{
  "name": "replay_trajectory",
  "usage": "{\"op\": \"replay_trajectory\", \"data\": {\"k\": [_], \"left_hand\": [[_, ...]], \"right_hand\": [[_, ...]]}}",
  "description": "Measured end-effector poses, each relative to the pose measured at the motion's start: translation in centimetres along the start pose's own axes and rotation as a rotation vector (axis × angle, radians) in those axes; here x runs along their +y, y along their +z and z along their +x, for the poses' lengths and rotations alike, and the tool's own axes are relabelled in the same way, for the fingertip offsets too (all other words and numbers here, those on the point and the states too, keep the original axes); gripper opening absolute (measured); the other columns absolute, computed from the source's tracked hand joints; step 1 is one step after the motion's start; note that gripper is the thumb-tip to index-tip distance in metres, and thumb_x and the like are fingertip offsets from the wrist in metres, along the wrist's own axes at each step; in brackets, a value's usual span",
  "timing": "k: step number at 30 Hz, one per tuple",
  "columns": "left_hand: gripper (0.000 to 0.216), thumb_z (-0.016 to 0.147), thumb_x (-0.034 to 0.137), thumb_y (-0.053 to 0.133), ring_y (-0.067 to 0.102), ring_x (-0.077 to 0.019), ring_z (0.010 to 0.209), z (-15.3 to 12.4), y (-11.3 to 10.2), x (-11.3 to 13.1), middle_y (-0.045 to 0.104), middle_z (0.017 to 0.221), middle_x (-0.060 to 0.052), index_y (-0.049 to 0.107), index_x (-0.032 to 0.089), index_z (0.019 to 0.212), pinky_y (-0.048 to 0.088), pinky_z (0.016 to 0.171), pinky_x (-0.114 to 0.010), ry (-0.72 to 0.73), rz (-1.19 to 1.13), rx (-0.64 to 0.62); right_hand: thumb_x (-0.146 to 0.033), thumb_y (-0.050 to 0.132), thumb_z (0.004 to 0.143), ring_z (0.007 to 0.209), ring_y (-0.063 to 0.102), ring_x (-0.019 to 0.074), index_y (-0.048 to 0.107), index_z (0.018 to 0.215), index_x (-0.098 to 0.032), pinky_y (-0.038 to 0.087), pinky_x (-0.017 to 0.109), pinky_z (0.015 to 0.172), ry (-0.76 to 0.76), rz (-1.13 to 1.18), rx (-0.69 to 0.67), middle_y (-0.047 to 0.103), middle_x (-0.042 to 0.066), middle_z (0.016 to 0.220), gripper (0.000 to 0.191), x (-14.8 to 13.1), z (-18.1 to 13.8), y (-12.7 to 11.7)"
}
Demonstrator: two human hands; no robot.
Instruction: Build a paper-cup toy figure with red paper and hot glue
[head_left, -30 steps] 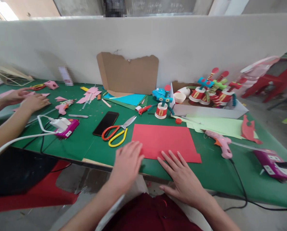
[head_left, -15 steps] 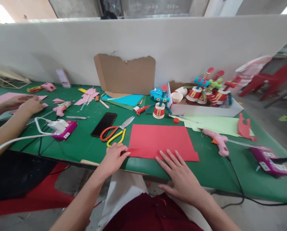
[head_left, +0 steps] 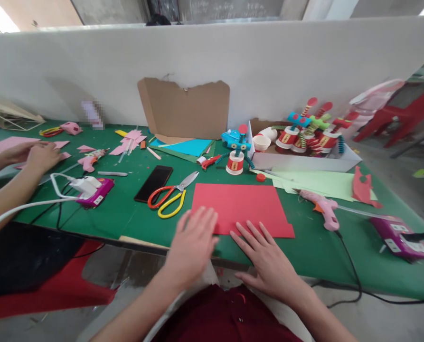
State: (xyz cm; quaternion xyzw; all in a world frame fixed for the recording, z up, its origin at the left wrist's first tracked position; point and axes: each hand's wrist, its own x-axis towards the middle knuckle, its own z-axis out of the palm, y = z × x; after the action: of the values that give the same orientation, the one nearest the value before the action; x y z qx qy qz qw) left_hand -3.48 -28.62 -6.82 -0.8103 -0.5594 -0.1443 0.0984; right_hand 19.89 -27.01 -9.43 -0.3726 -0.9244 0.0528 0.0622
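Observation:
A sheet of red paper (head_left: 245,204) lies on the green table in front of me, with a small tab sticking out at its lower right corner. My left hand (head_left: 192,242) is over the sheet's lower left corner, fingers stretched out and a little blurred; whether it presses on the paper I cannot tell. Flat on the near edge of the sheet rest the spread fingertips of my right hand (head_left: 263,254). Scissors (head_left: 174,197) with one orange and one yellow handle lie left of the paper, blades partly apart, beside a black phone (head_left: 154,184).
A pink glue gun (head_left: 320,206) and a purple power strip (head_left: 402,237) lie to the right. Behind the paper stand a paper-cup figure (head_left: 235,162) and a box (head_left: 304,164) of similar figures. At far left, another person's hands (head_left: 41,156) handle pink paper.
My left hand has moved right from beside the paper's lower left corner onto it, and its fingers have straightened. My right hand stays in place.

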Motion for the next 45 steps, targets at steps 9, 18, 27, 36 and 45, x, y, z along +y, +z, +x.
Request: {"op": "replay_trajectory", "data": {"k": [9, 18, 27, 36, 45], "left_hand": [[0.075, 0.092, 0.063, 0.026, 0.033, -0.0306, 0.140, -2.5, 3.0, 2.7, 0.044, 0.146, -0.017, 0.049, 0.008, 0.137, 0.017, 0.115, -0.057, 0.024, 0.118, -0.160], [0.078, 0.093, 0.064, 0.017, 0.033, -0.0307, 0.140, -5.0, 1.9, -1.7, 0.042, 0.147, -0.015, 0.048, 0.009, 0.139, 0.018, 0.114, -0.056, -0.104, 0.214, -0.182], [0.068, 0.096, 0.056, 0.025, 0.026, -0.0287, 0.143, -2.9, -1.0, -1.0, 0.041, 0.149, -0.014, 0.044, 0.008, 0.141, 0.025, 0.113, -0.045, 0.049, 0.097, -0.045], [0.078, 0.091, 0.065, 0.027, 0.036, -0.0332, 0.138, -1.2, 4.9, 3.4, 0.043, 0.147, -0.018, 0.043, 0.007, 0.141, 0.028, 0.110, -0.051, 0.139, -0.025, -0.076], [0.082, 0.091, 0.064, 0.024, 0.033, -0.0328, 0.139, -4.6, 3.7, -1.0, 0.040, 0.148, -0.021, 0.034, 0.004, 0.146, 0.028, 0.111, -0.049, 0.055, 0.087, -0.026]], "right_hand": [[-0.052, 0.061, 0.079, 0.143, 0.026, 0.0310, 0.028, 0.150, -0.026, 0.020, 0.053, 0.116, -0.005, -0.020, 0.004, 0.030, 0.006, 0.156, 0.082, 0.0, 0.0, 0.1], [-0.052, 0.062, 0.078, 0.144, 0.023, 0.0313, 0.026, 0.150, -0.026, 0.019, 0.054, 0.116, -0.002, -0.037, -0.005, 0.028, 0.006, 0.157, 0.085, 0.0, 0.0, 0.1], [-0.055, 0.064, 0.076, 0.145, 0.021, 0.0321, 0.027, 0.150, -0.026, 0.016, 0.054, 0.117, 0.021, 0.036, -0.034, 0.026, 0.006, 0.157, 0.087, 0.0, 0.1, -0.2], [-0.061, 0.053, 0.083, 0.146, 0.018, 0.0296, 0.028, 0.150, -0.027, 0.011, 0.051, 0.119, 0.063, 0.144, -0.093, 0.029, 0.004, 0.157, 0.079, -0.2, -0.2, -1.0], [-0.061, 0.042, 0.091, 0.146, 0.017, 0.0276, 0.021, 0.151, -0.033, 0.018, 0.050, 0.118, 0.152, 0.079, -0.081, 0.022, 0.000, 0.158, 0.069, 3.2, -4.1, -1.8]]}}
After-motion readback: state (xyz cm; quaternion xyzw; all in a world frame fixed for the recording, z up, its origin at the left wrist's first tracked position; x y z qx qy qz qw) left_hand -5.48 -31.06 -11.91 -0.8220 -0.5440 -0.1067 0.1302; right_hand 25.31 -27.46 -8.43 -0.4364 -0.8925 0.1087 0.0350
